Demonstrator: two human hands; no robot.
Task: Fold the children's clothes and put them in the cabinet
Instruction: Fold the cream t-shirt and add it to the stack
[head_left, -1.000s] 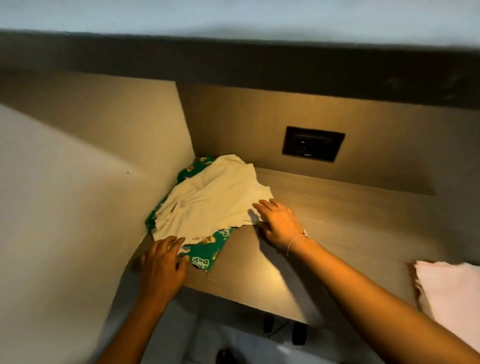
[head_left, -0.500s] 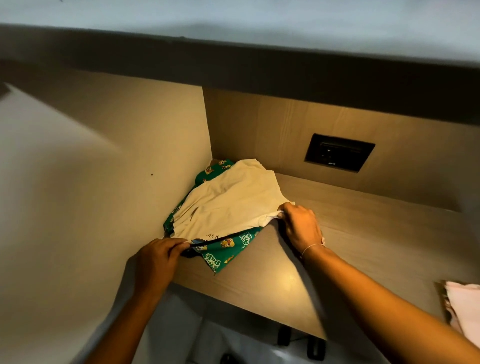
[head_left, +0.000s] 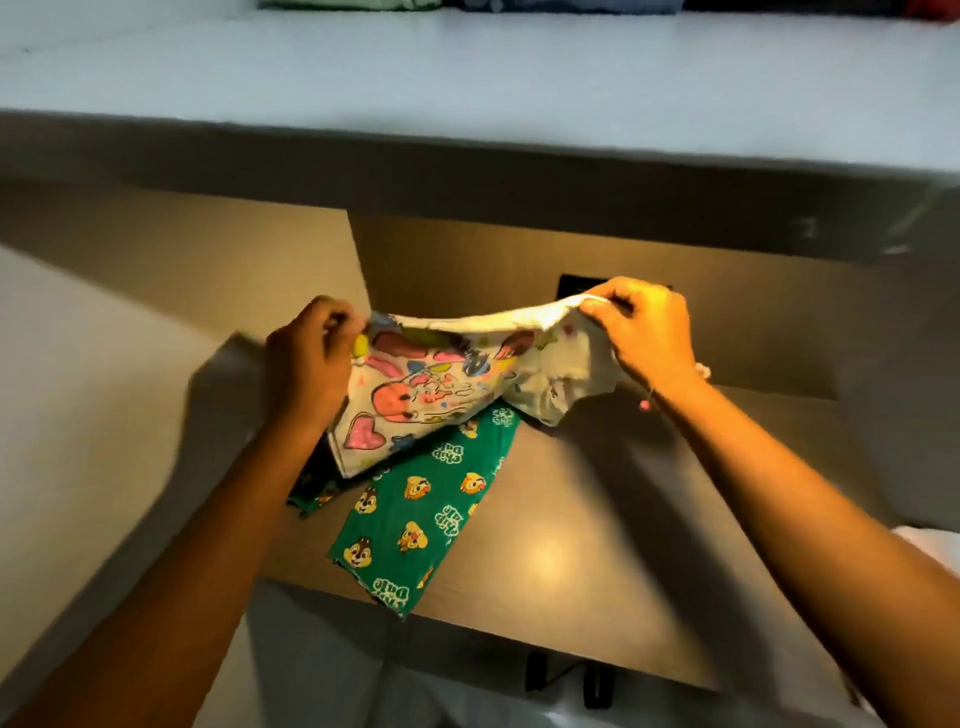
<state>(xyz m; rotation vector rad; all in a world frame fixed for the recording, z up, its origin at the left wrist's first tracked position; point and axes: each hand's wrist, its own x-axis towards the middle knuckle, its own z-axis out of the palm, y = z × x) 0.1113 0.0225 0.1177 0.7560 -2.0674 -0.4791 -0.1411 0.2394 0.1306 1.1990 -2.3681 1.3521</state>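
A cream children's shirt (head_left: 441, 395) with a colourful cartoon print hangs stretched in the air above the wooden shelf (head_left: 597, 545). My left hand (head_left: 306, 364) pinches its left edge and my right hand (head_left: 644, 332) pinches its upper right edge. Under it a green garment (head_left: 415, 519) printed with cartoon chipmunks lies flat on the shelf, one end reaching over the front edge. Part of the green garment is hidden behind the shirt.
The shelf sits in a nook with a side wall (head_left: 182, 322) on the left and a back panel holding a dark socket (head_left: 571, 286), mostly hidden by the shirt. A white countertop (head_left: 467, 93) overhangs above. A pale cloth (head_left: 930, 545) shows at the right edge.
Both hands have taken hold of the cream shirt and lifted it off the green garment, turning it so the printed side faces me. The green garment is now uncovered.
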